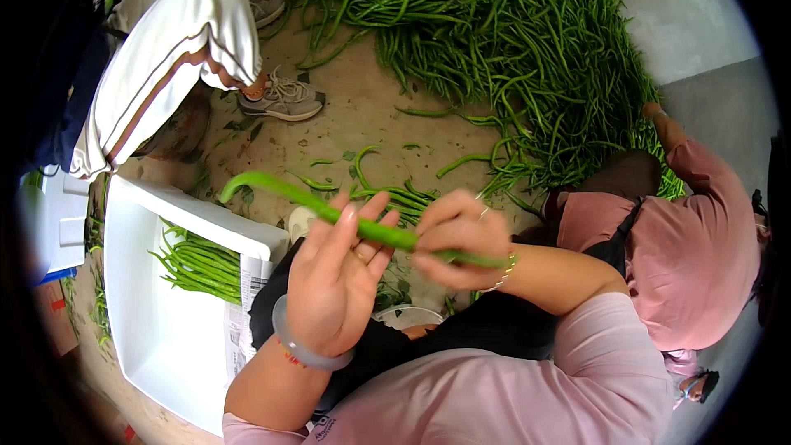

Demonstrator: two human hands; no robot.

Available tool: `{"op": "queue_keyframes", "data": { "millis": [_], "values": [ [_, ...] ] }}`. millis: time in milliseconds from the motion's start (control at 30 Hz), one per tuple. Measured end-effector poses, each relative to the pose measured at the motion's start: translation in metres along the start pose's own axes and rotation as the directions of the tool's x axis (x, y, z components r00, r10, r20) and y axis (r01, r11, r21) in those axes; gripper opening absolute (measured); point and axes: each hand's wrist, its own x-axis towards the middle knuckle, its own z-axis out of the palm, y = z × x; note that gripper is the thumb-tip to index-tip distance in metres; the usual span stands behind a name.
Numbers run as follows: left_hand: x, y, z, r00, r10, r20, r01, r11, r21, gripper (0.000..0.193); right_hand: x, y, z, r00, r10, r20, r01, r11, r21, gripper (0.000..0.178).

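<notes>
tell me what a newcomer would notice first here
Likely the big heap of green peppers sprawling across the floor at the top. Then one long pepper at centre, held in the right hand and crossing the open left hand. At left, a white box holds a bundle of peppers.

A: Where is passage open?
B: Leftward from the left hand (334, 268), over the newspaper (253, 270) into the white box (161, 330), whose near part is bare beside the pod bundle (204, 262).
A: And the obstacles?
B: A long pod (317, 204) bridges the gap to the right hand (463, 235); ahead lies the pod heap (494, 41); a pink-clad co-worker (692, 247) blocks the right.
</notes>
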Motion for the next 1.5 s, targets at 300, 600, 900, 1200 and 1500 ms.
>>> {"op": "queue_keyframes", "data": {
  "millis": [300,600,900,1200,1500],
  "values": [
    [0.038,-0.007,0.008,0.948,0.213,-0.238,-0.169,0.967,0.192,0.028,-0.183,0.282,-0.052,0.181,0.945,0.272,-0.245,0.311,-0.918,0.036],
    [0.064,-0.020,0.018,0.900,0.257,-0.353,-0.148,0.940,0.308,0.028,-0.269,0.314,-0.006,0.038,0.937,0.347,-0.267,0.344,-0.900,0.026],
    [0.073,-0.019,0.027,0.902,0.231,-0.365,-0.132,0.952,0.275,0.026,-0.178,0.316,-0.070,0.410,0.816,0.408,-0.360,0.556,-0.749,0.013],
    [0.077,-0.018,0.028,0.882,0.221,-0.417,-0.104,0.952,0.286,0.026,-0.225,0.356,-0.009,0.382,0.894,0.233,-0.441,0.399,-0.804,0.019],
    [0.080,-0.015,0.032,0.893,0.200,-0.404,-0.081,0.953,0.293,0.025,-0.181,0.339,0.032,0.501,0.773,0.390,-0.611,0.635,-0.473,0.032]
  ]
}}
